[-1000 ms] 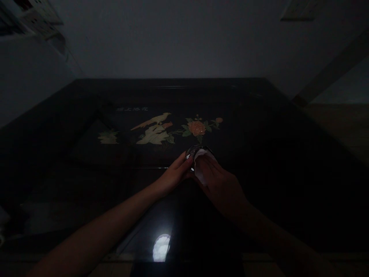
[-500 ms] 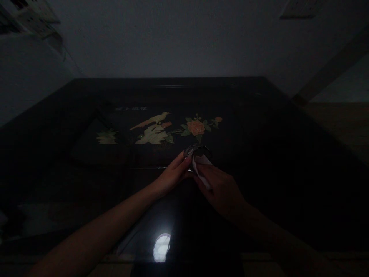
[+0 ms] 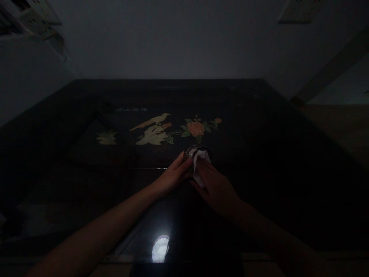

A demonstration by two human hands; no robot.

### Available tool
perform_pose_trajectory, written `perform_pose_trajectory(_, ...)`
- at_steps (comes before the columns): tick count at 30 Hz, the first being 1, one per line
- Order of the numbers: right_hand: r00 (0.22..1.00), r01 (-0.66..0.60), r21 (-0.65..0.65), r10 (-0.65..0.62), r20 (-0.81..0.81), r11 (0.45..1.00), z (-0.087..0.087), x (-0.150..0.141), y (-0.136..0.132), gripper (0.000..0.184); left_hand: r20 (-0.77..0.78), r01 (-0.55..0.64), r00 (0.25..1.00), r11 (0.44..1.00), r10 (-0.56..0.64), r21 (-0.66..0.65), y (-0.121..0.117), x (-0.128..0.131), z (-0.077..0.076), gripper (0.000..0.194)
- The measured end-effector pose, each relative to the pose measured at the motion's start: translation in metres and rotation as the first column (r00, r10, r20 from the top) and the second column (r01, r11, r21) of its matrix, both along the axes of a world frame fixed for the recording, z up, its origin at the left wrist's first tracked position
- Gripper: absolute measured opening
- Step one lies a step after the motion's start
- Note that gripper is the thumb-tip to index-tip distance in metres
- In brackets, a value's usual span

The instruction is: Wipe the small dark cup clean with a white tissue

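Note:
The room is very dim. A small shiny glass vessel (image 3: 192, 151) stands on a glossy black table (image 3: 259, 154), just in front of an inlaid bird and flower picture (image 3: 161, 129). My left hand (image 3: 174, 174) grips the vessel's left side with curled fingers. My right hand (image 3: 215, 186) presses a white cloth (image 3: 198, 165) against the vessel's near right side, fingers closed over the cloth.
A round light reflection (image 3: 160, 248) shines on the tabletop near its front edge. Pale walls rise behind the table. A dark shelf (image 3: 31, 19) sits at the top left, and wooden flooring (image 3: 343, 127) shows to the right.
My right hand has rubbed the white cloth down and back up against the vessel. The left hand has stayed on it.

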State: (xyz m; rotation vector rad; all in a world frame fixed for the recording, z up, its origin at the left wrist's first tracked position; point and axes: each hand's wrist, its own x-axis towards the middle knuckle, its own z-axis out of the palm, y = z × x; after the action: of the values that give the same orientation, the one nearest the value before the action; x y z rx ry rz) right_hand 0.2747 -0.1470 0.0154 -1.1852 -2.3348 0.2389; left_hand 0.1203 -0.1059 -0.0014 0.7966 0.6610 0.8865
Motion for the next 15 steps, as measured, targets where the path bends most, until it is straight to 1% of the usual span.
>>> perform_pose_trajectory(5,0.995,0.087,0.000,-0.087,0.048,0.996,-0.0036,0.0002,0.0016,0.047,-0.022,0.010,1.000,1.000,-0.010,0.005,0.0000,0.0004,-0.0017,0.046)
perform_pose_trajectory(8,0.991,0.120,0.014,-0.120,0.053,0.993,-0.0037,0.0001,0.0023,0.047,-0.057,0.008,0.998,1.000,-0.007,0.012,0.0001,-0.0014,-0.0025,0.043)
perform_pose_trajectory(11,0.992,0.118,0.028,-0.120,0.047,0.993,-0.0025,0.0014,0.0024,0.046,-0.073,-0.005,0.997,1.000,0.006,0.012,-0.0001,-0.0027,-0.0023,0.040)
perform_pose_trajectory(15,0.997,0.076,0.014,-0.076,0.021,0.997,-0.0007,0.0051,0.0033,0.043,-0.026,-0.027,0.999,1.000,0.028,0.012,-0.0004,-0.0015,0.0008,0.038)
